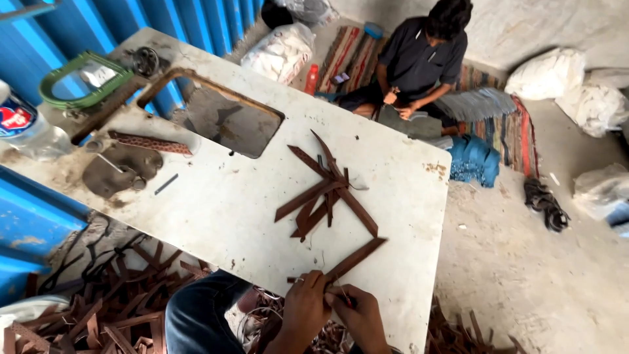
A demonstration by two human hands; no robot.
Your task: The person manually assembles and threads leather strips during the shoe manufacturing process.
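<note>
At table edge, hands (331,305) pinching strap (354,259)

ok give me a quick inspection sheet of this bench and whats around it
surface: white table, stained, with a rectangular cutout
job's things: brown strip held at the near edge; loose pile of strips mid-table
clutter: green-framed mirror, plastic bottle, dark scrap
grippers: left hand and right hand both pinch the strip's near end
cables: nothing seen
surroundings: strip offcuts on floor, blue metal wall, seated person, white sacks
</note>
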